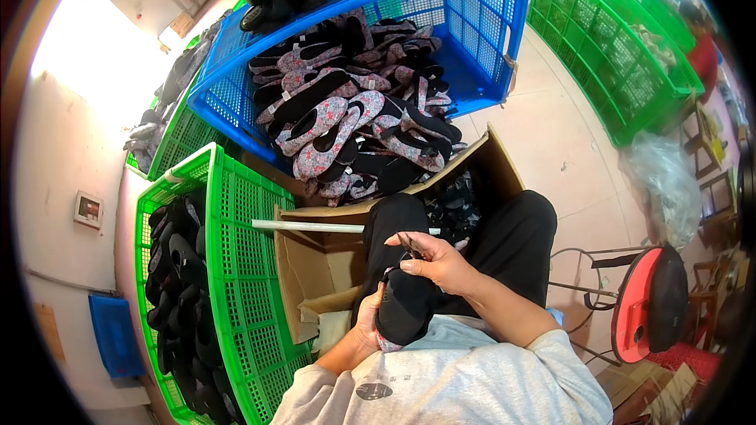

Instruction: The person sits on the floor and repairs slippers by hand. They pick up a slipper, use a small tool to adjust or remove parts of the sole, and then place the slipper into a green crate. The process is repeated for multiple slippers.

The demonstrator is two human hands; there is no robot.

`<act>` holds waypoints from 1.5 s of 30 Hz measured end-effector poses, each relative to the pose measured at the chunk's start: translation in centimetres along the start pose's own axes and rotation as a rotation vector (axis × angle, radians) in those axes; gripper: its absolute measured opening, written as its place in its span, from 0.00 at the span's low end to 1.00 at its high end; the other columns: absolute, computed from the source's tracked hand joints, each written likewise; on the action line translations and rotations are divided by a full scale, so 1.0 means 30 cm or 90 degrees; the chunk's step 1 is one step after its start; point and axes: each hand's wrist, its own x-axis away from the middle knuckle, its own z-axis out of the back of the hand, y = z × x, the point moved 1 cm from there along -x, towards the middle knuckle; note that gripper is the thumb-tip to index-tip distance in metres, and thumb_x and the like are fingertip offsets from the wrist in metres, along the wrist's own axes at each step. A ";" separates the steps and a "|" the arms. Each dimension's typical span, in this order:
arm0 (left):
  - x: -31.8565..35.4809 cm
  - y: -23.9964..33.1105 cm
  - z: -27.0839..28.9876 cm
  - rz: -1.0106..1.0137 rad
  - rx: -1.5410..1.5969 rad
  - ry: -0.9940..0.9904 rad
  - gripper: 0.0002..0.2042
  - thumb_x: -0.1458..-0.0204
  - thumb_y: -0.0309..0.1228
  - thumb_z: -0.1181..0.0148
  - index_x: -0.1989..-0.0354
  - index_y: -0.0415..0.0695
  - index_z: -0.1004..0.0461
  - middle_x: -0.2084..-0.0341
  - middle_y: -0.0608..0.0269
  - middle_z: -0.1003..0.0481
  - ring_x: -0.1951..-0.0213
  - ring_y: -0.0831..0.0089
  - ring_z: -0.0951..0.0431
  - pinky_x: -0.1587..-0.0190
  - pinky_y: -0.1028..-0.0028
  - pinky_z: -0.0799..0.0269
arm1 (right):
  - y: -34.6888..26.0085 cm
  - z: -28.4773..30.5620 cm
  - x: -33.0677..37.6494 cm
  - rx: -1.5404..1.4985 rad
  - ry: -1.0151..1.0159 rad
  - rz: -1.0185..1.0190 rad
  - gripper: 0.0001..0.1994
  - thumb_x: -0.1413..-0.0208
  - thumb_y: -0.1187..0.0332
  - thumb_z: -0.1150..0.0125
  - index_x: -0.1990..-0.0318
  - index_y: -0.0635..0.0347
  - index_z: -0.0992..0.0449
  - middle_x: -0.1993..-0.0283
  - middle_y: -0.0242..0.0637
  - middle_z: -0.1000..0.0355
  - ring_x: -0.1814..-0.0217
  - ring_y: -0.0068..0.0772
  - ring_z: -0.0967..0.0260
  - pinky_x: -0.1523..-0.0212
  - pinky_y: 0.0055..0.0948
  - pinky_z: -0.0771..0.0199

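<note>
Where the slipper is: as the person sits with knees apart, the black slipper (405,311) with floral edging lies over the lap, close to the grey shirt (472,370); which face is up, I cannot tell for sure.
Left hand: the left hand (365,326) is curled round the slipper's left side, thumb along its edge, gripping it.
Right hand: the right hand (442,263) is closed, thumb against fingers, on a small dark tool (410,245), perhaps snips, just above the slipper's far end; its exact shape is too small to tell.
Tool risk: should the slipper twist in the left hand, the tool's tip, if sharp, could nick the cloth or a left finger, since the hands work so near each other.
Drop risk: a loosened left grip could let the slipper slide off the lap, perhaps towards the open cardboard box (303,275) by the legs.
Rod: a pale rod (315,227) spans the box near the knee; a knock from the leg could roll it.
Slipper heap: the floral slippers (331,130) are piled loosely towards the near side of the blue basket (476,12); tugging one from low down could bring others sliding.
</note>
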 end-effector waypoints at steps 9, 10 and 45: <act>0.020 0.010 0.110 0.054 -0.037 -0.219 0.36 0.48 0.46 0.39 0.35 0.38 0.39 0.39 0.45 0.34 0.41 0.53 0.28 0.39 0.56 0.30 | -0.022 -0.040 0.008 0.012 -0.034 -0.040 0.23 0.41 0.76 0.40 0.37 0.63 0.33 0.40 0.26 0.34 0.40 0.14 0.41 0.43 0.18 0.38; 0.018 0.005 0.091 0.040 -0.039 -0.236 0.36 0.49 0.46 0.38 0.35 0.38 0.39 0.39 0.46 0.34 0.41 0.52 0.28 0.39 0.56 0.30 | -0.027 -0.042 0.008 0.015 -0.036 -0.040 0.23 0.41 0.76 0.40 0.37 0.62 0.33 0.40 0.26 0.34 0.40 0.14 0.41 0.43 0.18 0.38; -0.084 -0.017 -0.260 -0.679 -0.612 -0.018 0.16 0.37 0.25 0.49 0.41 0.36 0.33 0.48 0.58 0.26 0.47 0.68 0.26 0.44 0.70 0.33 | 0.220 0.120 0.091 -0.164 0.138 -0.001 0.12 0.42 0.68 0.36 0.53 0.53 0.30 0.66 0.25 0.30 0.78 0.13 0.41 0.81 0.16 0.45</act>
